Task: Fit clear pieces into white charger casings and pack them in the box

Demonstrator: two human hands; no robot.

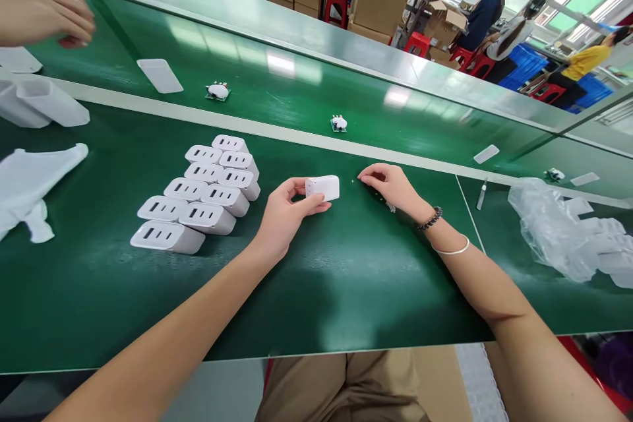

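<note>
My left hand (291, 211) is closed around a white charger (324, 188), held just over the green bench (306, 297) with its port end turned to the left. My right hand (390, 186) rests low to the right of it, thumb and fingertips pinched together; whatever they hold is too small to make out. A tiny pale speck (353, 180) lies by those fingertips. Small metallic bits (391, 208) show partly under the right palm. To the left of my left hand, several white chargers (208, 216) lie in two slanted rows, port ends facing me.
Along the belt behind a pale strip lie circuit boards (339, 123) and white flat covers (160, 76). Another person's hand (44, 10) reaches in at upper left above white housings (52, 102). A white glove (34, 184), a pen-like tool (481, 195) and a clear plastic bag (554, 227) flank the workspace.
</note>
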